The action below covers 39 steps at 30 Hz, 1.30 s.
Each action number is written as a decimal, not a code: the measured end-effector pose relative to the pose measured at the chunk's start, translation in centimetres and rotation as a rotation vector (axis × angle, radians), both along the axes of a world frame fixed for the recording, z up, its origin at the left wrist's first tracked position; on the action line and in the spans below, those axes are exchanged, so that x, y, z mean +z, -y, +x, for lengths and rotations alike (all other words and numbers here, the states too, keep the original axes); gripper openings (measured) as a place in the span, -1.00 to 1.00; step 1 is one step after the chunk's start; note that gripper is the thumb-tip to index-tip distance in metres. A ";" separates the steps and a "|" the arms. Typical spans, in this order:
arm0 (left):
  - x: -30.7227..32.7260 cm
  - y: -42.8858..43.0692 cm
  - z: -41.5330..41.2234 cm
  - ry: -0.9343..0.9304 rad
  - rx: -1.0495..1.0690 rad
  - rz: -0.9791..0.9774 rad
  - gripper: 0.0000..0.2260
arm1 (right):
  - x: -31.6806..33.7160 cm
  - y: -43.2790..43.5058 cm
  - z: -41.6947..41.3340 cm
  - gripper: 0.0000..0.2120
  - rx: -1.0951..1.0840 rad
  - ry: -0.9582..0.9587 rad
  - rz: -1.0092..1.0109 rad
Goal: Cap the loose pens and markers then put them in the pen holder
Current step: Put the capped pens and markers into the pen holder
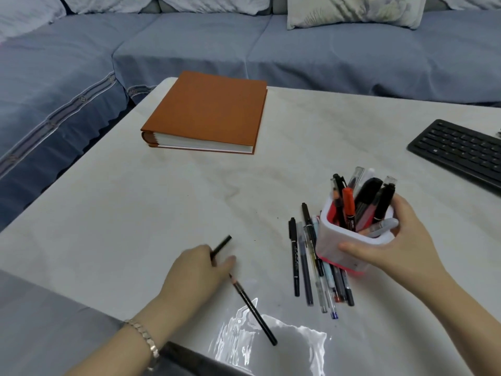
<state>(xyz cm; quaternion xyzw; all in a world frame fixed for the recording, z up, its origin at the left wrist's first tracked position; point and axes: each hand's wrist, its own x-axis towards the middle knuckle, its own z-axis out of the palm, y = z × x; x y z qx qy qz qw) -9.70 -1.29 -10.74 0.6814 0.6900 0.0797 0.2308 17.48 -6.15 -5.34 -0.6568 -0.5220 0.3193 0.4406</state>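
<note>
Nearest me, at about 7 o'clock, my left hand (199, 270) rests low on the counter (135, 207), its grip closed around a thin black pen (221, 246) whose end sticks out past my knuckles. A black pencil (253, 310) lies just beside that hand, slanting toward 5 o'clock with its point nearly at my fingers (a bracelet (145, 337) shows on that wrist). At 4 o'clock my right hand (393, 240) grips the white-and-red pen holder (339, 240), tilted and already full of pens and markers, thumb on its near wall and fingers round the far side. Just to its 9 o'clock a row of loose pens (311, 261) lies side by side, some running under the holder. Farther off, at 11 o'clock, lies an orange book (208, 109); at 2 o'clock, a black keyboard (461, 150). Beyond is a blue sofa (189, 42).
</note>
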 end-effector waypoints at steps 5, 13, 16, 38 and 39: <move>-1.7 1.8 2.0 -0.005 -0.007 -0.120 -0.65 | 0.6 -0.1 -0.8 -0.35 0.030 -0.006 0.018; 1.0 0.5 5.8 0.616 -0.057 0.082 -0.84 | 0.2 1.2 0.9 -0.37 -0.036 -0.027 0.013; 4.5 -0.5 9.3 0.912 -0.098 0.223 -0.87 | 0.2 1.7 1.5 -0.35 -0.038 -0.030 0.018; 3.7 0.4 21.7 0.850 -0.583 0.352 -0.68 | -3.5 3.0 5.0 -0.38 -0.181 -0.064 0.111; 3.0 0.4 21.8 0.762 -0.627 0.400 -0.70 | -3.6 2.8 4.9 -0.40 -0.181 -0.063 0.128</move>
